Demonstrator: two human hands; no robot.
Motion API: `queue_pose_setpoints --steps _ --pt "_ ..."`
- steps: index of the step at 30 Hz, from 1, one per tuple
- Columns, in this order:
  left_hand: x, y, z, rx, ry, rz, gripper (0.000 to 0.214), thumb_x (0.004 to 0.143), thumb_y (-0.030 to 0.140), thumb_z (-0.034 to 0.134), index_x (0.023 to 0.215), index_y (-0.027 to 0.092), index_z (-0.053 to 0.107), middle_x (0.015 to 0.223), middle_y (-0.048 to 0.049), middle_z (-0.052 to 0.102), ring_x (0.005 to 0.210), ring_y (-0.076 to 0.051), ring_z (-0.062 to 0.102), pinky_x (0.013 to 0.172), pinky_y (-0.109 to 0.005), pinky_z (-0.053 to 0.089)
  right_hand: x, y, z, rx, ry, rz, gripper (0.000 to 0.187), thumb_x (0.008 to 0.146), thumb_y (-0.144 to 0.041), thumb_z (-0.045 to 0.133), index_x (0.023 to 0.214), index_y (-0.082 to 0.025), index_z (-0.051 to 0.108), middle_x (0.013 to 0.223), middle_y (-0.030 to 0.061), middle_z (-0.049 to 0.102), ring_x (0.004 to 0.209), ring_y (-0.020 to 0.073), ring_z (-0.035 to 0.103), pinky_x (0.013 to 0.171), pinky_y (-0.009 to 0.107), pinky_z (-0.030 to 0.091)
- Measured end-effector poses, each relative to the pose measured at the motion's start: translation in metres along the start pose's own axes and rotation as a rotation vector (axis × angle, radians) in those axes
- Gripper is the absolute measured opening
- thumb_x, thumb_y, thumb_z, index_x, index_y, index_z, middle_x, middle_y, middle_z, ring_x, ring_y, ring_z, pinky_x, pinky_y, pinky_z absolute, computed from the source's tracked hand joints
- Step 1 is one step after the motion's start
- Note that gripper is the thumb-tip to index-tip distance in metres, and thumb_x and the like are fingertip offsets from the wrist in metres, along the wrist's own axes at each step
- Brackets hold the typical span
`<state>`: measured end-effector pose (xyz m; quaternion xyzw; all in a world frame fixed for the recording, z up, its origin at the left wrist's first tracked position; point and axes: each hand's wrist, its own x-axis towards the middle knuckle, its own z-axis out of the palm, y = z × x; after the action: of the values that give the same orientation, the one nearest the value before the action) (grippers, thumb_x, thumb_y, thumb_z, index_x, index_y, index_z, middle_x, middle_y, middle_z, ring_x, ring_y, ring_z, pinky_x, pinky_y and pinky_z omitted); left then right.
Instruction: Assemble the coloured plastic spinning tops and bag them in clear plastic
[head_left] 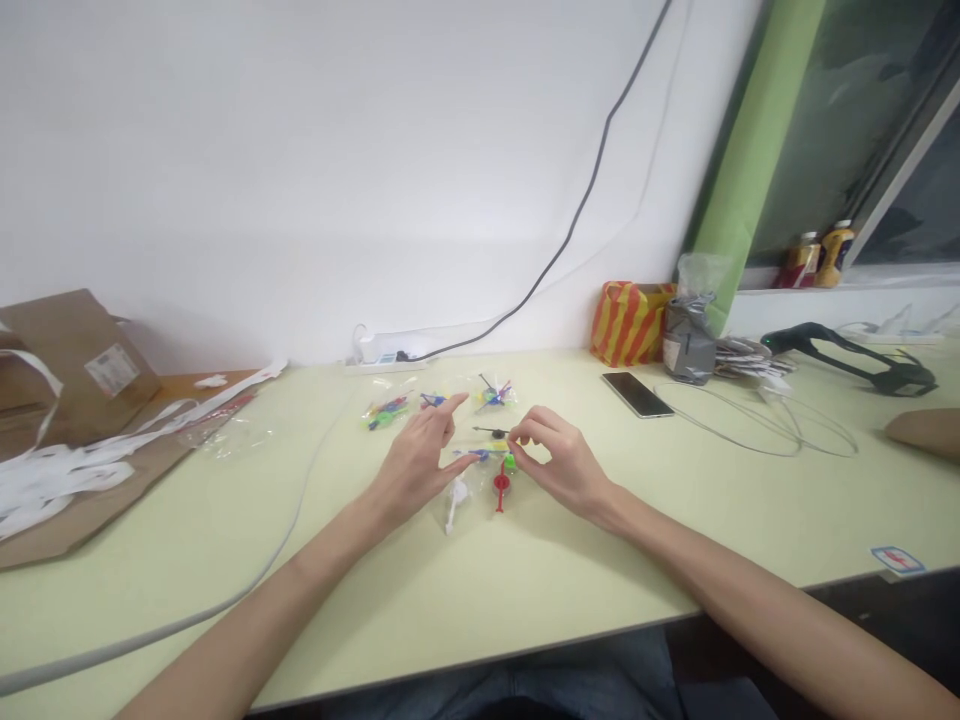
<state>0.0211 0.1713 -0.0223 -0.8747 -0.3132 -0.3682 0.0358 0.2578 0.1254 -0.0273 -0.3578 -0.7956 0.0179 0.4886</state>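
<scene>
My left hand (416, 455) is open, with thumb and forefinger apart, and its thumb tip lies close to a blue plastic piece (482, 455). Thumb and forefinger of my right hand (562, 458) are pinched together; what they hold, if anything, is too small to make out. By the right fingertips lie a small green piece (511, 461) and a black piece with a long pointer (496, 433). Nearer to me are a red piece with a round hub and arm (501, 484) and a similar white piece (456, 494). Clear wrapping partly covers the table there.
Clear bags of coloured plastic parts (386, 411) (495, 392) lie behind my hands. At the right are a phone (637, 394), a striped bag (628, 325) and a looped cable (780, 440). Brown paper packaging (82, 500) covers the left. A power strip (386, 355) sits by the wall.
</scene>
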Motion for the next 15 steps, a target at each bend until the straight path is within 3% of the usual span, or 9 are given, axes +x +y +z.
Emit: queue_pose_setpoints --steps 2,5,8,12,15 --pt "0.000 -0.002 0.001 -0.036 -0.047 -0.089 0.059 0.094 0.044 0.066 0.143 0.019 0.042 0.082 0.0006 0.049 0.077 -0.020 0.051 0.073 -0.032 0.044 -0.001 0.000 0.000 0.022 0.005 -0.007 0.012 0.095 -0.016 0.051 0.087 -0.021 0.059 0.086 0.0056 0.062 0.081 0.0175 0.059 0.071 0.030 0.047" --pt "0.002 -0.005 0.000 -0.115 -0.144 -0.116 0.030 0.090 0.045 0.069 0.107 0.020 0.066 0.078 -0.0002 0.051 0.080 -0.021 0.050 0.075 -0.032 0.043 -0.001 0.001 0.002 0.026 0.046 -0.043 0.011 0.095 -0.015 0.051 0.089 -0.021 0.059 0.089 0.0057 0.061 0.082 0.0168 0.060 0.073 0.030 0.049" --pt "0.004 -0.004 -0.003 -0.197 -0.179 -0.108 0.028 0.090 0.043 0.069 0.076 0.019 0.064 0.078 -0.0013 0.053 0.083 -0.020 0.051 0.079 -0.034 0.043 0.001 0.001 0.000 0.008 0.096 -0.054 0.010 0.095 -0.017 0.052 0.089 -0.022 0.059 0.097 0.0077 0.061 0.091 0.0189 0.061 0.078 0.032 0.051" --pt "0.008 0.000 -0.005 -0.379 -0.034 -0.250 0.030 0.093 0.044 0.064 0.078 0.018 0.060 0.085 -0.0030 0.061 0.084 -0.020 0.058 0.081 -0.034 0.046 0.003 0.006 -0.006 0.004 0.133 -0.017 0.009 0.097 -0.019 0.050 0.095 -0.022 0.057 0.100 0.0082 0.062 0.095 0.0199 0.061 0.082 0.033 0.050" --pt "0.010 -0.002 -0.004 -0.651 0.121 -0.511 0.035 0.092 0.051 0.063 0.085 0.018 0.057 0.087 -0.0056 0.066 0.080 -0.022 0.067 0.068 -0.033 0.053 0.002 0.012 -0.009 0.029 0.017 0.107 0.013 0.099 -0.020 0.048 0.110 -0.021 0.055 0.089 0.0039 0.062 0.077 0.0155 0.058 0.072 0.028 0.047"
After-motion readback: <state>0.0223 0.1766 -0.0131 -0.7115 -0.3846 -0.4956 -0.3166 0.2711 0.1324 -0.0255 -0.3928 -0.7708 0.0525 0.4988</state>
